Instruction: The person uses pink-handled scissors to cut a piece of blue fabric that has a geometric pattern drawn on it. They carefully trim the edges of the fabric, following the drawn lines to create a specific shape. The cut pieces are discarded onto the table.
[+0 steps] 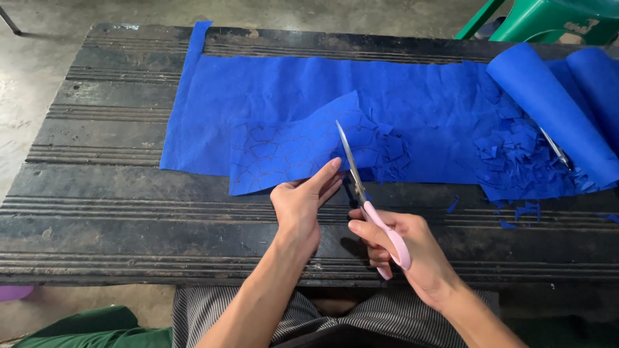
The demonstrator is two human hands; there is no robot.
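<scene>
My right hand (403, 248) grips pink-handled scissors (361, 187), their blades open and pointing up over a blue sheet. My left hand (302, 200) pinches the lower edge of a smaller blue piece marked with drawn shapes (284, 151), just left of the blades. That piece lies on top of a large blue sheet (271, 90) spread across the dark wooden table (103, 187).
A pile of small blue cut scraps (516, 158) lies at the right, beside a blue roll (548, 109) and a second pair of scissors (554, 148). A green plastic chair (548, 19) stands behind the table. Concrete floor surrounds it.
</scene>
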